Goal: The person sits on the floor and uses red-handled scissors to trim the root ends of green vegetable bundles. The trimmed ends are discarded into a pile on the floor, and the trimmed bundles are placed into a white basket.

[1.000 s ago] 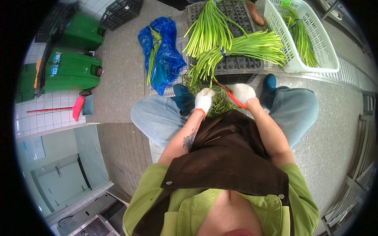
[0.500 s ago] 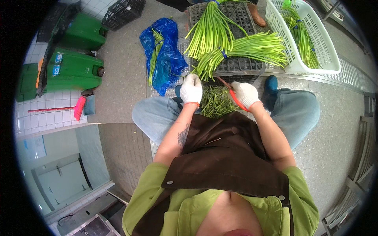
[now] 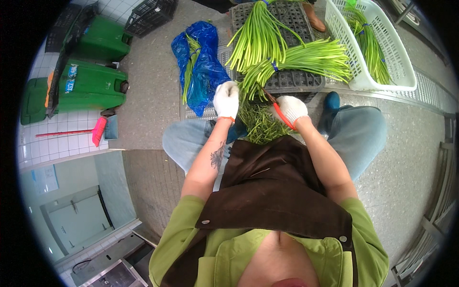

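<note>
My right hand [image 3: 290, 108], in a white knit glove, is closed round orange-handled scissors [image 3: 286, 117]. Their dark blades point up and left to the trimmed ends of a bunch of garlic scapes [image 3: 306, 60]. This bunch lies sideways, tied with a blue band. My left hand [image 3: 226, 101], also gloved, is closed beside those ends, left of them; what its fingers hold, if anything, is hidden. A second banded bunch of garlic scapes [image 3: 258, 38] lies behind, ends fanned towards me. Below the hands is a heap of short green cuttings [image 3: 262, 123].
Both bunches rest on an upturned black crate [image 3: 299, 82]. To its right stands a white basket [image 3: 354, 79] with more scapes. A blue plastic bag [image 3: 210, 71] with loose stems lies left. Green bins [image 3: 91, 86] and a pink broom [image 3: 99, 131] are farther left. Another person's shoe [image 3: 314, 18] shows behind.
My left hand has moved left and slightly up, away from the stem ends. The right hand with the scissors has shifted slightly left, bringing the blades nearer the ends.
</note>
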{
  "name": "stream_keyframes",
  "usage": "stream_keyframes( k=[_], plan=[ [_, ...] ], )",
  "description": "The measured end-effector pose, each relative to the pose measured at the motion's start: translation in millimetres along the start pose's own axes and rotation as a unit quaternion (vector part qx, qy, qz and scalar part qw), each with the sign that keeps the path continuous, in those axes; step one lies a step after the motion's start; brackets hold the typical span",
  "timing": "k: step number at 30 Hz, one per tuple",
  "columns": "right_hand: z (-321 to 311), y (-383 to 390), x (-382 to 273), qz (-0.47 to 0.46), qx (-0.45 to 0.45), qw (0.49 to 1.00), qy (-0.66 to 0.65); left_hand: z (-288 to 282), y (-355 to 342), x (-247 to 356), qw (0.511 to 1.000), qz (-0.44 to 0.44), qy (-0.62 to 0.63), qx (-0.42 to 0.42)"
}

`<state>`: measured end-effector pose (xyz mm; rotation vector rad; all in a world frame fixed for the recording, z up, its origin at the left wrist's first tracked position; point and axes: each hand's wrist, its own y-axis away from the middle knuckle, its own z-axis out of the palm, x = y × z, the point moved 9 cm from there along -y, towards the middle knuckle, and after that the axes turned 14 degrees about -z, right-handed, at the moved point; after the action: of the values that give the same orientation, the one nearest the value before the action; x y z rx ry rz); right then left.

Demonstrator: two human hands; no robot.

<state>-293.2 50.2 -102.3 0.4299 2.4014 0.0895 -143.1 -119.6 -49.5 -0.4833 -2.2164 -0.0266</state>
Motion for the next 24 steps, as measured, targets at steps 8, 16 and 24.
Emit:
stream_keyframes(
  k=[8,16,24],
  plan=[
    [-1.0,8.5,3.3,-0.019,0.035,0.999,0.029,26.2,-9.6,41.8,0.974,0.124,-0.186,-0.02],
    [-1.3,11.0,2.8,-0.024,0.015,0.999,0.031,58.7,-48.8,58.5,0.899,0.241,-0.31,-0.193],
    [-24.2,30.5,-4.0,-0.016,-0.004,0.999,0.034,115.0,-73.5,45.9,0.881,0.212,-0.316,-0.283]
  ],
)
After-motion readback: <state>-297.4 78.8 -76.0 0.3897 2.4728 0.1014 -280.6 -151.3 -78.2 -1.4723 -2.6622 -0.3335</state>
